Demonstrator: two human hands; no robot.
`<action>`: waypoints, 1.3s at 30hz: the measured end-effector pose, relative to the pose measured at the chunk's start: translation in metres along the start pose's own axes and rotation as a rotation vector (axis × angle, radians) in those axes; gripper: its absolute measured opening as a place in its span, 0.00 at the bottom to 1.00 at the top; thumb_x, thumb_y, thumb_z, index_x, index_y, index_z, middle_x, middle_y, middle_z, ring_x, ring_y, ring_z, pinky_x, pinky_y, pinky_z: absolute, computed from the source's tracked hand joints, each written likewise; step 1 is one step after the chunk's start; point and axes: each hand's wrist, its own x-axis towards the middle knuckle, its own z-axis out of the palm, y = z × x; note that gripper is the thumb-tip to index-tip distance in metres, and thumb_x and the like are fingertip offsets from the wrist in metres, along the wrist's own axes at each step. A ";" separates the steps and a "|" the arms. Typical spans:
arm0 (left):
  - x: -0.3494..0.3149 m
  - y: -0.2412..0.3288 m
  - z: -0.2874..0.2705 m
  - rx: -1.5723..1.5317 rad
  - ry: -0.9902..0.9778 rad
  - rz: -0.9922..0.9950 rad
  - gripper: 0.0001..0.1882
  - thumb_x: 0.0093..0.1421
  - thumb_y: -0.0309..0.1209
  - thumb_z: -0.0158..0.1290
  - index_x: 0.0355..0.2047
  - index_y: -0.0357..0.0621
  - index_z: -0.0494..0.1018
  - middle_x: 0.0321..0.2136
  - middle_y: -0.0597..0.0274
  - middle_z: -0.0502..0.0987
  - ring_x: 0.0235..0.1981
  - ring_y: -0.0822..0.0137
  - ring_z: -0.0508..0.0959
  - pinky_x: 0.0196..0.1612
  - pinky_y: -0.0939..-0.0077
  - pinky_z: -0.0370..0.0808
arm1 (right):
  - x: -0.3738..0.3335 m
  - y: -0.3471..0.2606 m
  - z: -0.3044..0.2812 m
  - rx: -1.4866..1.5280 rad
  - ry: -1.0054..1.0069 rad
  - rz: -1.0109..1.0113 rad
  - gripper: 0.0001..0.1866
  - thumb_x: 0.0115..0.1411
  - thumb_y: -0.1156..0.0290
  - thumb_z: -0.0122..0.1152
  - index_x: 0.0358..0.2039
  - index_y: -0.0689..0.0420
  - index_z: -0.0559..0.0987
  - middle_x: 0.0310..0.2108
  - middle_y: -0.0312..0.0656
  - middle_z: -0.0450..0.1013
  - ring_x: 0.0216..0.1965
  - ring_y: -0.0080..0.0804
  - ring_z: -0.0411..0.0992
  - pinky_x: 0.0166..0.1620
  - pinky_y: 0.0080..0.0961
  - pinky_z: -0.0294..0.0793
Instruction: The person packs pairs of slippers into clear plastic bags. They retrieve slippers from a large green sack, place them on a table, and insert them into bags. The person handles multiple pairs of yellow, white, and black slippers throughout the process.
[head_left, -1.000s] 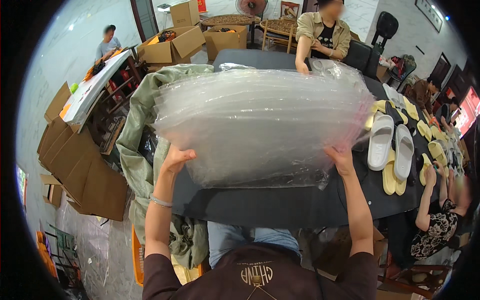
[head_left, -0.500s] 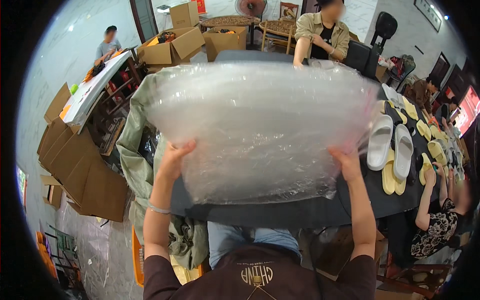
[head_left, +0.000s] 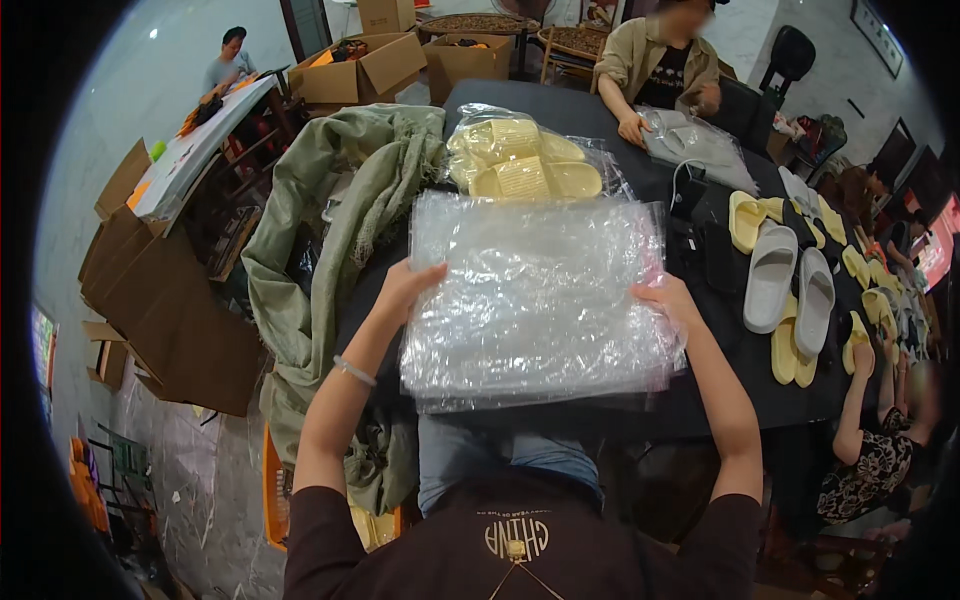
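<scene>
A stack of clear plastic bags [head_left: 535, 300] lies in front of me over the near part of the dark table, its lower edge at the table's front edge. My left hand [head_left: 412, 285] grips the stack's left side, thumb on top and fingers hidden beneath. On the opposite side, my right hand [head_left: 668, 298] is closed on it in the same way. Just beyond the stack, yellow slippers [head_left: 525, 165] lie in clear bags. To the right, a pair of grey slippers [head_left: 772, 280] rests partly on yellow ones.
A green woven sack [head_left: 330, 250] slumps along the table's left side. Across the dark table [head_left: 560, 105] a person handles a bagged grey pair [head_left: 690, 138]. Another person's hand [head_left: 860, 350] reaches among slippers at the right. Cardboard boxes [head_left: 365, 75] stand behind; folded cardboard [head_left: 165, 310] leans left.
The bag stack, raised and blurred before, has come down and its far edge nearer to me, uncovering the bagged yellow slippers. Both hands have drawn closer together, still holding it.
</scene>
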 end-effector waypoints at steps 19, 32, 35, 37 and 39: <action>0.036 -0.039 -0.014 0.455 0.236 0.068 0.51 0.58 0.66 0.38 0.66 0.38 0.39 0.64 0.34 0.45 0.67 0.44 0.42 0.66 0.57 0.42 | -0.011 -0.014 0.162 -1.323 -0.160 -0.921 0.35 0.56 0.42 0.53 0.60 0.46 0.66 0.65 0.49 0.50 0.66 0.51 0.45 0.64 0.59 0.39; -0.020 0.001 0.062 1.582 0.175 0.677 0.34 0.62 0.47 0.47 0.64 0.48 0.53 0.65 0.55 0.51 0.66 0.55 0.51 0.65 0.56 0.50 | 0.014 0.027 0.172 -1.286 -0.075 -0.789 0.35 0.59 0.42 0.48 0.63 0.45 0.61 0.67 0.49 0.46 0.67 0.50 0.42 0.63 0.61 0.33; -0.006 -0.035 0.047 1.567 0.128 0.508 0.34 0.63 0.53 0.40 0.65 0.50 0.52 0.66 0.57 0.49 0.67 0.58 0.47 0.66 0.57 0.44 | 0.013 0.024 0.170 -1.224 -0.109 -0.772 0.34 0.60 0.43 0.46 0.63 0.45 0.61 0.66 0.49 0.47 0.67 0.49 0.43 0.63 0.60 0.34; 0.001 -0.044 0.041 1.536 0.132 0.442 0.35 0.63 0.55 0.37 0.65 0.49 0.52 0.67 0.56 0.48 0.68 0.58 0.46 0.67 0.57 0.43 | 0.016 0.024 0.168 -1.179 -0.112 -0.740 0.33 0.61 0.43 0.44 0.62 0.46 0.62 0.66 0.50 0.49 0.67 0.48 0.44 0.64 0.59 0.34; 0.000 -0.047 0.045 1.557 0.139 0.443 0.37 0.63 0.57 0.36 0.64 0.47 0.53 0.66 0.54 0.48 0.67 0.57 0.47 0.67 0.57 0.43 | 0.020 0.028 0.163 -1.117 -0.112 -0.698 0.32 0.62 0.45 0.43 0.62 0.49 0.62 0.65 0.50 0.50 0.67 0.46 0.45 0.64 0.57 0.35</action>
